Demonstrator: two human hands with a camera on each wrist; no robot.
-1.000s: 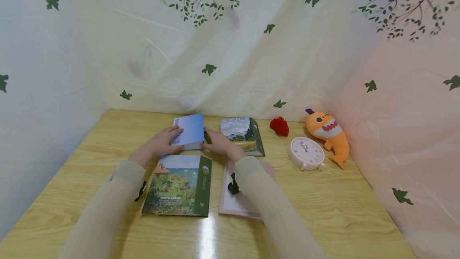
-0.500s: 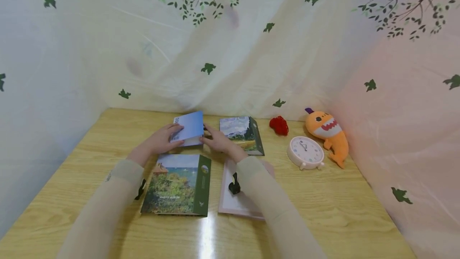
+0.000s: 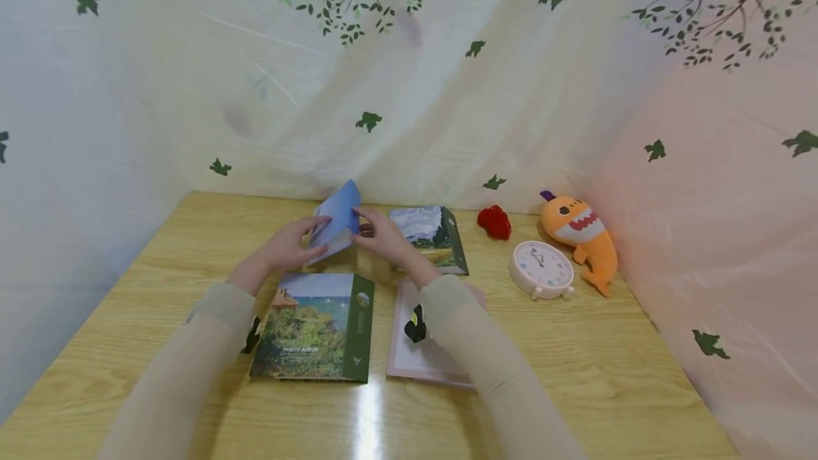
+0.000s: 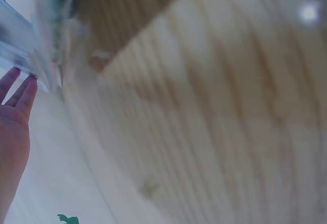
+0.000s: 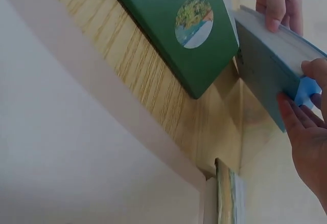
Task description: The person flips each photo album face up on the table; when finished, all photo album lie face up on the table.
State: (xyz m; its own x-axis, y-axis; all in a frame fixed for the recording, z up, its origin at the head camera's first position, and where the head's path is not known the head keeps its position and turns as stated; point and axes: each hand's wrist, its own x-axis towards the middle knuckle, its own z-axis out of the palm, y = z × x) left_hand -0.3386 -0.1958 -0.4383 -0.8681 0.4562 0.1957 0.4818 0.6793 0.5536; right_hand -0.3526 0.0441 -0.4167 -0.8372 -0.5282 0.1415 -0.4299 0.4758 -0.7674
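Two hands: left hand (image 3: pixel 286 250), right hand (image 3: pixel 385 239) grip blue album (image 3: pixel 336 219) | green album (image 3: pixel 317 326): "PHOTO ALBUM"

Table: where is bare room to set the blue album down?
Bare wood left of the green album, and the near edge of the table below the clock. Crowded mid-table and around the plush shark.
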